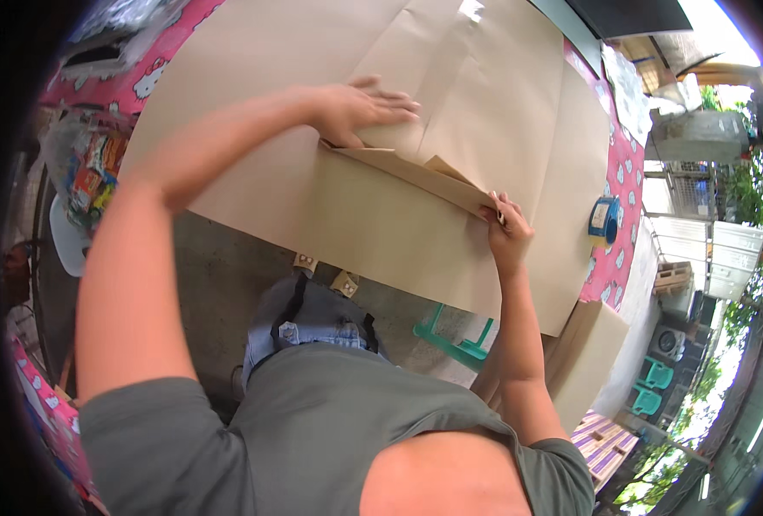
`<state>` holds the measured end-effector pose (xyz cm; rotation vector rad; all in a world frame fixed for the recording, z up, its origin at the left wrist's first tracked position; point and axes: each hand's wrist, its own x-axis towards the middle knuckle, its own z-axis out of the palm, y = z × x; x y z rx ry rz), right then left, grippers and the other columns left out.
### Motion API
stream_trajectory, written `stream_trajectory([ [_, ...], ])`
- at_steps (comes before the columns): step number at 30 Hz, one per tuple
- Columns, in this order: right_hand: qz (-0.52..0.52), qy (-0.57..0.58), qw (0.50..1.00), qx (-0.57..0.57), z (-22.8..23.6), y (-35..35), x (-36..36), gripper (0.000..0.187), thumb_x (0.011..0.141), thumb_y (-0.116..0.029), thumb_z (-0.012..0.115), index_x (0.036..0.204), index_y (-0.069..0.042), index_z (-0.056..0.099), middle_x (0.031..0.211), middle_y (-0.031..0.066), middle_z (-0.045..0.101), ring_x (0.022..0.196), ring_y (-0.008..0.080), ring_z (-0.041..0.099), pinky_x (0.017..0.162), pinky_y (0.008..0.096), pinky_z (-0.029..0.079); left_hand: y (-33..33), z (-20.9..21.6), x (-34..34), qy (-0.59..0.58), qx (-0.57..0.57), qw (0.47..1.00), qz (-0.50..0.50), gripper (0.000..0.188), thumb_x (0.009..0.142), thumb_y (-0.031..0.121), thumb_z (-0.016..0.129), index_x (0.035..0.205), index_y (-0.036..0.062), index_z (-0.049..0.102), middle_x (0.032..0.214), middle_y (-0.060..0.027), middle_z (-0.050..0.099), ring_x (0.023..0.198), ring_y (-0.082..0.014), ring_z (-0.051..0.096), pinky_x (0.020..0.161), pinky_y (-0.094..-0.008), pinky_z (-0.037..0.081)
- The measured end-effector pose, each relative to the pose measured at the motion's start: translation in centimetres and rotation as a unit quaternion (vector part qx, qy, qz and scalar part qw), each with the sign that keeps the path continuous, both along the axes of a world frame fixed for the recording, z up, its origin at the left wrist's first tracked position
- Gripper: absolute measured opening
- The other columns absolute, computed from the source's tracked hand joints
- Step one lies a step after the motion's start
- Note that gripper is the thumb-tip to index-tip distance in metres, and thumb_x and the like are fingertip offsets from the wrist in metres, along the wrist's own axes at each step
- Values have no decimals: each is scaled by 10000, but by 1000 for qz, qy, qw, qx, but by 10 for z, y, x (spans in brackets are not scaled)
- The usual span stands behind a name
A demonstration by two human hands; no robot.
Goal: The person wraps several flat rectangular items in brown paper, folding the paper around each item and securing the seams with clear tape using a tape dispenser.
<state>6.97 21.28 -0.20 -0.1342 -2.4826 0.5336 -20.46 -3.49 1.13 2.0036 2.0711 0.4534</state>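
Note:
A large sheet of brown kraft paper spreads over the table. Its near part is turned up into a folded edge that runs slantwise between my hands. My left hand rests on the paper at the far-left end of this fold, palm down with its fingers stretched out. At the fold's right end, my right hand is closed, with the paper edge pinched between thumb and fingers. A small loose corner of paper stands up from the fold near the right hand.
Toward the table's right edge sits a roll of blue tape on the pink patterned tablecloth. Plastic bags with colourful packets lie at the left. Below the table are a green stool and, at the right, a cardboard box.

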Motion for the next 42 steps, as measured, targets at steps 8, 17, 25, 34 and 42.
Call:
stream_trajectory([
  [8, -145, -229, 962, -44, 29, 5, -1, 227, 672, -105, 765, 863, -36, 664, 694, 129, 646, 632, 199, 638, 552, 277, 492, -25, -18, 53, -171, 248, 926, 228, 220, 682, 157, 722, 836, 67, 593, 857, -59, 587, 885, -252, 518, 777, -376, 413],
  [17, -112, -154, 982, 0, 2, 52, -39, 604, 635, -552, 724, 913, -79, 473, 947, 76, 486, 927, 243, 432, 904, 382, 282, 15, -12, 81, -111, 252, 783, 558, 431, 621, 186, 771, 965, 109, 523, 942, -55, 573, 912, -239, 512, 796, -448, 376],
  [25, 20, -142, 957, 251, 2, -24, -142, 773, 654, -630, 648, 1102, -33, 448, 1176, 118, 404, 1189, 295, 299, 963, 462, 198, 23, -1, 84, -263, 143, 687, 662, 956, 489, 313, 848, 1248, 135, 295, 1221, -98, 463, 1163, -259, 420, 942, -484, 282],
  [34, -59, 25, 983, -170, 27, 143, -93, 507, 738, -273, 743, 1083, 8, 500, 1028, 149, 540, 978, 236, 535, 821, 383, 444, 13, -21, 87, -247, 171, 582, 755, 1086, 449, 338, 875, 1301, 81, 253, 1306, -142, 380, 1148, -273, 446, 952, -394, 375],
  [42, -353, -245, 897, 106, 7, 322, 111, 815, 688, -352, 724, 1319, -90, 281, 1130, 279, 531, 998, 419, 552, 848, 437, 448, 30, -11, 93, -283, 234, 559, 743, 1041, 466, 221, 873, 1281, 45, 250, 1280, -187, 341, 1172, -298, 399, 923, -353, 449],
])
